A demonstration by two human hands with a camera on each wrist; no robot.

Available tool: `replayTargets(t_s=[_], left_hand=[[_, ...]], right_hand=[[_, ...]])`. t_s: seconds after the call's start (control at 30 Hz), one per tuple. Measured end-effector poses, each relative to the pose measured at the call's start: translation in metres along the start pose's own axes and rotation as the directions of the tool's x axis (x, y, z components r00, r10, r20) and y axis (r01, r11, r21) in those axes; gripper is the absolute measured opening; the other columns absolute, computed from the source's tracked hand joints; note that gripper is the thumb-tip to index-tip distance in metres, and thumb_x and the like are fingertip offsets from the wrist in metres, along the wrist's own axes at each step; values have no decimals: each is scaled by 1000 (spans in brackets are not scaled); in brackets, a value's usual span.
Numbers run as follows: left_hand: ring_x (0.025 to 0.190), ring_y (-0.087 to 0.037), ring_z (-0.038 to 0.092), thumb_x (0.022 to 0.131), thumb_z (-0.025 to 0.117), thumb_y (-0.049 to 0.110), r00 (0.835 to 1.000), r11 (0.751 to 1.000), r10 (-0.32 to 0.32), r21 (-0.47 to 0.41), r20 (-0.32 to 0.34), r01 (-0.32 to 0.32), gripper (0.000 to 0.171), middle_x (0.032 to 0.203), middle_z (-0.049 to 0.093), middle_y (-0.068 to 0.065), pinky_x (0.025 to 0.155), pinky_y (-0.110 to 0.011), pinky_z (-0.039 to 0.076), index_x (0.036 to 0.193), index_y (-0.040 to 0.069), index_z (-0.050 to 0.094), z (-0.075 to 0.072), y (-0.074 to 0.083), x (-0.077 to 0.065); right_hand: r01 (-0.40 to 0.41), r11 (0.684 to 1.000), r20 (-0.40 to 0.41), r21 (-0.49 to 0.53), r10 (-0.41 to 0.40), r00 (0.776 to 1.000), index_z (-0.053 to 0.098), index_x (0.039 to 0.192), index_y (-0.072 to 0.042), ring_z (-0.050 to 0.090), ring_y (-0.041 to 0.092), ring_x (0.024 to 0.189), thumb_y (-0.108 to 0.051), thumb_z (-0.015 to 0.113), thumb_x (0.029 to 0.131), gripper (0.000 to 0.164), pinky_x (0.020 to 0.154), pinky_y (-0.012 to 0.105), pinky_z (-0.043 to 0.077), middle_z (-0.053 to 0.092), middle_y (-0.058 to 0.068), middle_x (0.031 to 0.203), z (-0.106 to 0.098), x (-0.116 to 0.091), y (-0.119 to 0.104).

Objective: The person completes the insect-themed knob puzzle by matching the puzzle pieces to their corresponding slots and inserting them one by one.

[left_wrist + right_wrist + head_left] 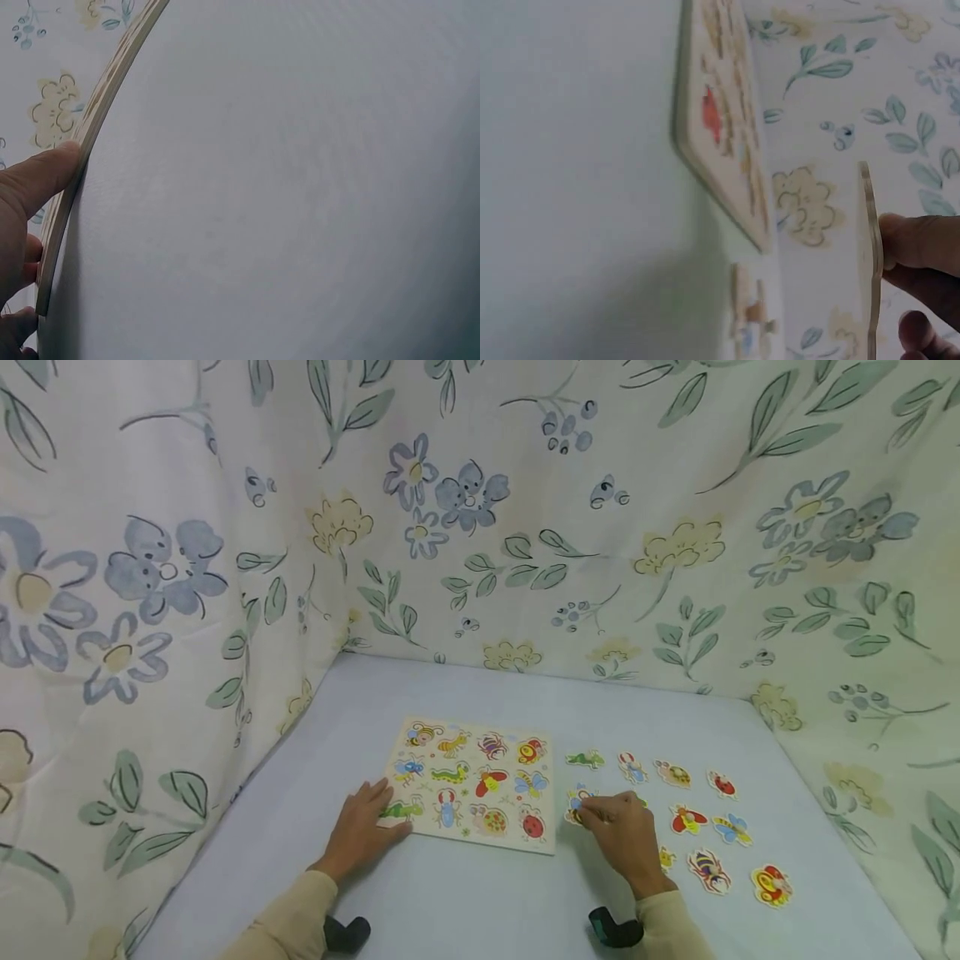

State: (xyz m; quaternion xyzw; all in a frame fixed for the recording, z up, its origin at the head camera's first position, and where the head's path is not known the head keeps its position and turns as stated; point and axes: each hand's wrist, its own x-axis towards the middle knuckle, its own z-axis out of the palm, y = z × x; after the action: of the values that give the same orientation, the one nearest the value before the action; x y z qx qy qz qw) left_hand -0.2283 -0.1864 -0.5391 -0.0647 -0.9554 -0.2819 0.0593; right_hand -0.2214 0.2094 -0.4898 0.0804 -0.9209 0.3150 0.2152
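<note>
A wooden insect puzzle board (480, 785) lies on the white table, printed with rows of colourful bugs. My left hand (363, 827) rests at its front left corner, fingers spread along the left side. In the left wrist view, the thumb (49, 176) touches the board's edge (90, 131). To the right of the board, my right hand (621, 835) pinches a bee puzzle piece (575, 803) with blue wings. The right wrist view shows this thin wooden piece (870, 247) edge-on, raised above the table, its printed face turned away.
Loose insect pieces lie right of the board, among them a caterpillar (585, 759), a snail (673, 774), a ladybird (722, 784), a spider (708, 871) and a red-and-yellow butterfly (771, 886). My right hand partly covers others. Floral cloth (525, 568) hangs around the table.
</note>
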Motion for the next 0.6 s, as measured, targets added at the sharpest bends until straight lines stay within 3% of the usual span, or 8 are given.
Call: replayTargets(t_s=[0.27, 0.6], left_hand=[[138, -43, 23, 81, 77, 40, 1000, 999, -9, -31, 12, 9, 75, 147, 40, -19, 113, -57, 12, 134, -6, 52, -3, 5, -3], [139, -41, 23, 80, 76, 42, 1000, 999, -13, -30, 21, 14, 77, 147, 39, -18, 114, -56, 11, 136, -5, 51, -3, 0, -2]], right_hand=[[210, 977, -120, 29, -205, 971, 79, 89, -8, 45, 13, 71, -7, 83, 75, 14, 55, 31, 38, 67, -7, 70, -4, 48, -29], [367, 927, -214, 81, -343, 915, 79, 89, -7, 45, 14, 70, -5, 83, 74, 16, 55, 31, 37, 72, -2, 77, 15, 87, -62]])
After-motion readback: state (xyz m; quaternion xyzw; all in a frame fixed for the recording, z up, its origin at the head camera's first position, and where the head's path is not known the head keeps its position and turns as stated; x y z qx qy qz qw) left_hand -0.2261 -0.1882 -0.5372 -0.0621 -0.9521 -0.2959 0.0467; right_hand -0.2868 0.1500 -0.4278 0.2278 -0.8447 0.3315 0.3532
